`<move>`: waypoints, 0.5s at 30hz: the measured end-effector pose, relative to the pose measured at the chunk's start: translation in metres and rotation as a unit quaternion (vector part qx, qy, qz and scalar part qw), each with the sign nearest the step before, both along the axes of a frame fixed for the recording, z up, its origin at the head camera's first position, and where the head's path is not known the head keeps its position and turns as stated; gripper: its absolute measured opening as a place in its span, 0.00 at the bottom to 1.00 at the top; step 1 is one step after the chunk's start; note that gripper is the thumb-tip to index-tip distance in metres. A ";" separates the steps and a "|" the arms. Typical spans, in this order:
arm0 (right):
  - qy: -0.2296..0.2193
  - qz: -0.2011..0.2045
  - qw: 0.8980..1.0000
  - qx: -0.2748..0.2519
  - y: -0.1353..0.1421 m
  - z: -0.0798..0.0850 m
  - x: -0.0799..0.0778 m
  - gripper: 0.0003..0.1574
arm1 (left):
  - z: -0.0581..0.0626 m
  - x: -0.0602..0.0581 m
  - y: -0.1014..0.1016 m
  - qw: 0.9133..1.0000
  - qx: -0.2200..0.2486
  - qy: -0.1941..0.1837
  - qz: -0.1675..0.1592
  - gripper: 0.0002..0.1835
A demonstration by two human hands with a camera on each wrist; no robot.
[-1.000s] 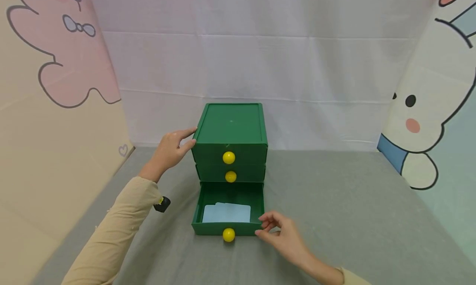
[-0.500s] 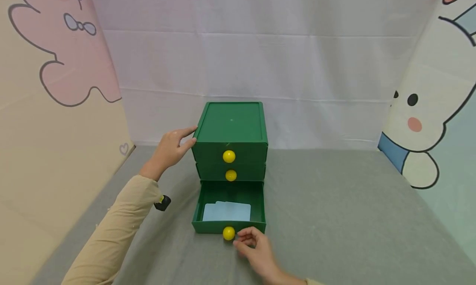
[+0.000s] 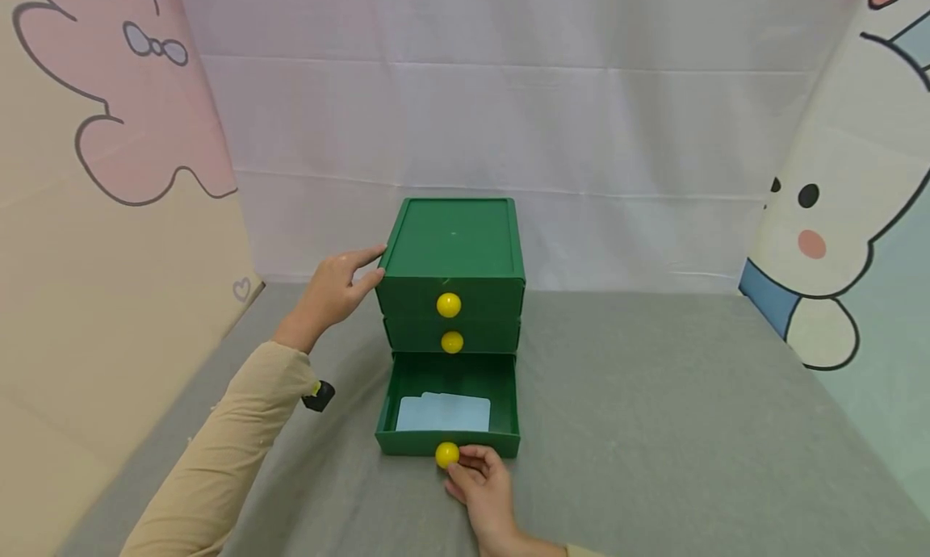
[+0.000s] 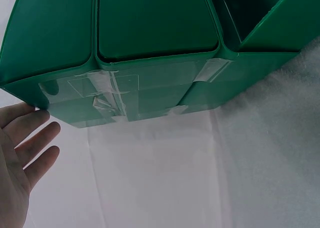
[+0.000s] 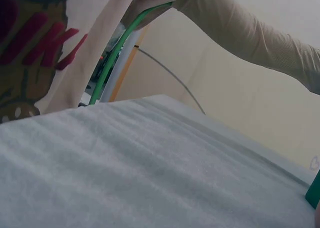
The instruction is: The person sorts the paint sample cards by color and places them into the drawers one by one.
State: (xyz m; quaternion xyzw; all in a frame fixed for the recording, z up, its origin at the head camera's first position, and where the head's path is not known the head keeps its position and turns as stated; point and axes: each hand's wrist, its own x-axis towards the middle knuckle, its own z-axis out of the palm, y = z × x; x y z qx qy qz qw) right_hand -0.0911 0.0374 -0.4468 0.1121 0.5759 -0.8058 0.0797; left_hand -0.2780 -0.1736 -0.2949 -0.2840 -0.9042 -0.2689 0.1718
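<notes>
A green drawer cabinet (image 3: 450,238) stands mid-table with round yellow knobs. Its bottom drawer (image 3: 504,404) is pulled out, and pale blue cards (image 3: 443,413) lie overlapped inside it. The two upper drawers are closed. My left hand (image 3: 330,295) touches the cabinet's upper left side with its fingertips. In the left wrist view the other fingers of that hand (image 4: 22,153) are spread beside the cabinet's side (image 4: 155,93), which has clear tape across it. With thumb and forefinger my right hand (image 3: 485,492) pinches the bottom drawer's yellow knob (image 3: 446,455) from the right.
Grey cloth (image 3: 654,412) covers the table. A white curtain (image 3: 617,161) hangs behind, with printed cartoon panels on both sides. A small black object (image 3: 318,396) is at the left sleeve's cuff. Part of a person's printed top (image 5: 45,48) shows in the right wrist view.
My right hand has moved left along the drawer front, from its right corner to the yellow knob. The left hand, the drawer and the cards have stayed in place.
</notes>
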 end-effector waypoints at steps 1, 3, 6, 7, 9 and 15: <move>-0.003 -0.006 1.000 -0.003 -0.001 0.000 0.000 0.17 | 0.000 0.000 0.000 1.000 0.000 0.002 0.000 0.23; -0.005 -0.014 1.000 -0.008 -0.003 0.000 0.000 0.17 | 0.000 0.000 -0.001 1.000 0.000 0.007 -0.001 0.23; -0.007 -0.018 1.000 -0.005 -0.003 -0.001 0.000 0.17 | 0.000 0.001 -0.001 1.000 0.001 0.010 -0.006 0.23; -0.007 -0.018 1.000 -0.001 -0.003 0.000 0.000 0.17 | 0.001 0.001 -0.001 1.000 0.002 0.009 -0.007 0.23; -0.006 -0.019 1.000 0.006 -0.003 0.000 -0.001 0.17 | 0.001 0.001 -0.001 1.000 0.005 0.005 -0.011 0.23; -0.011 -0.026 1.000 0.009 -0.007 0.001 -0.002 0.18 | 0.002 0.002 -0.001 1.000 0.008 0.000 -0.013 0.22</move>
